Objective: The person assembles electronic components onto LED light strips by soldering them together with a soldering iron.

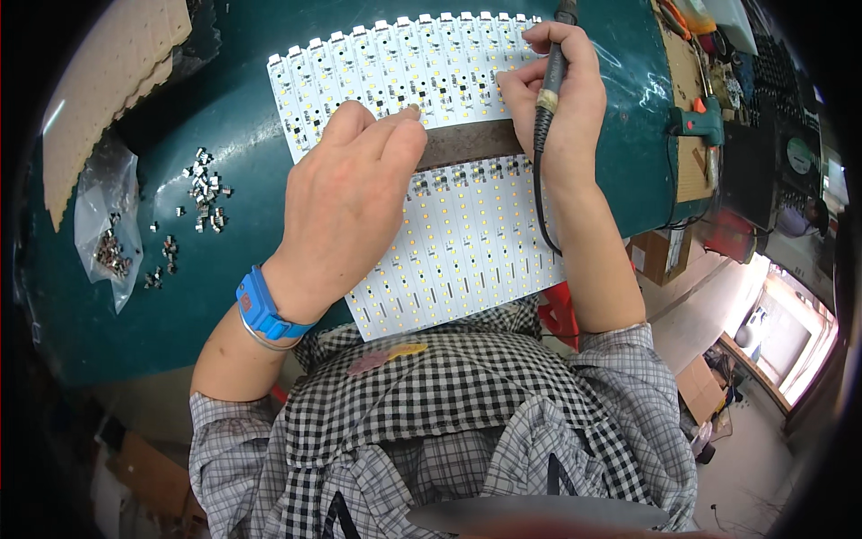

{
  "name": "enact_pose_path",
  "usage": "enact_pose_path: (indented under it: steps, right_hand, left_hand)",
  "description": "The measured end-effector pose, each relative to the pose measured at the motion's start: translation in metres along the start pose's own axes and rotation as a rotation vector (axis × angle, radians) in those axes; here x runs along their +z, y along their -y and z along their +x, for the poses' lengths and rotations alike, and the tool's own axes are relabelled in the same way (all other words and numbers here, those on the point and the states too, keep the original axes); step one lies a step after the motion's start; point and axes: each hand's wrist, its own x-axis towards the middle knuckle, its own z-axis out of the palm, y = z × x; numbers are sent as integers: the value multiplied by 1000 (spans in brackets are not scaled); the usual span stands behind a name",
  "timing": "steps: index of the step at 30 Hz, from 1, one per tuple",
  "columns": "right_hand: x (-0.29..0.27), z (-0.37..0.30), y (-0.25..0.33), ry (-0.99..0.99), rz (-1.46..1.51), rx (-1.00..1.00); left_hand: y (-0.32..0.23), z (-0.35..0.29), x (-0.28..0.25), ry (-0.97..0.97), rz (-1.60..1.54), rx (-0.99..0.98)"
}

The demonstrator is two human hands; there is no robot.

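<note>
A white LED circuit panel (377,67), cut into narrow strips, lies on the green table, with small white connectors along its far edge. A second LED panel (458,242) lies nearer to my body. Between them runs a dark flat bar (476,144). My left hand (346,193) is closed over the far panel's near edge, fingertips drawn together; whatever they pinch is too small to make out. In my right hand (570,108), at the far panel's right end, is a soldering iron (554,67) by its black handle. Its tip is out of view; its cord hangs across my wrist.
Small loose connectors (206,189) lie scattered on the green table (233,296) at left, beside a clear plastic bag (112,234) of parts. Tan boards (99,81) stand at the far left. A green tool (700,123) and other tools lie on the right.
</note>
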Motion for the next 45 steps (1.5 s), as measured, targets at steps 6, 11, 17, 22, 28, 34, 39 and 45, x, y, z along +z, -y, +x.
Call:
enact_pose_path:
  steps: [6,11,17,22,28,34,39,45]
  right_hand:
    - [-4,2,-1,30,-25,17]
    - [-3,3,0,22,-28,24]
    - [-4,2,-5,6,30,44]
    - [-4,3,-4,14,3,-10]
    - [-4,3,-2,27,19,61]
    - [-2,4,-10,48,3,-64]
    - [-4,2,-7,31,66,-3]
    - [-2,1,-11,-20,22,60]
  left_hand:
    - [0,1,-2,4,0,23]
    - [0,1,-2,9,-14,18]
    - [0,1,1,1,-14,19]
    - [0,1,1,-14,-15,21]
    - [-1,1,0,-2,-15,14]
    - [-1,2,1,-12,8,21]
    - [-1,2,2,-16,3,14]
    - [-1,2,3,-28,14,20]
